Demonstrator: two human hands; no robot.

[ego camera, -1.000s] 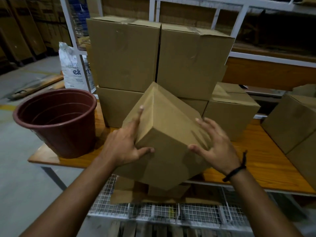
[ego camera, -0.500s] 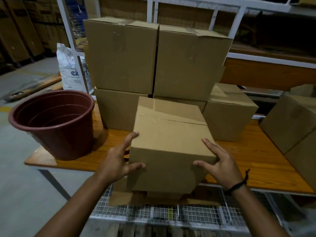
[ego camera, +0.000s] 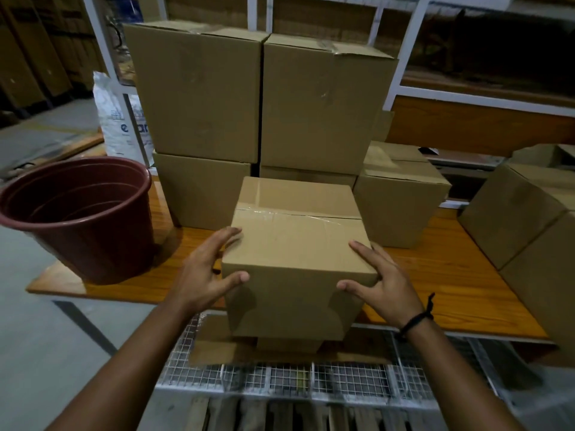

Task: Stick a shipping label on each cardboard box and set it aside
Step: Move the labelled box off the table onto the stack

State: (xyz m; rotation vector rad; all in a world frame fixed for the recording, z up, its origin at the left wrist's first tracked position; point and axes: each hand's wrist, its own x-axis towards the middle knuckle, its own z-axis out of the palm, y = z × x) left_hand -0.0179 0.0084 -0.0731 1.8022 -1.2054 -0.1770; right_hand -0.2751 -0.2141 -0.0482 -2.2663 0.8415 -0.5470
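we find the scene dim and warm, with light falling from overhead. the top of the front box (ego camera: 295,241) is lit, its tape showing a faint sheen, while its near face sits in shade. the left hand (ego camera: 202,275) and right hand (ego camera: 385,287) drop soft shadows onto that face. the table (ego camera: 451,275) glints at its far left edge, beside the bucket (ego camera: 77,219). the shelf (ego camera: 497,57) at upper right sinks almost to black. straight lines bow toward the frame's edges, and the bottom corners look soft.
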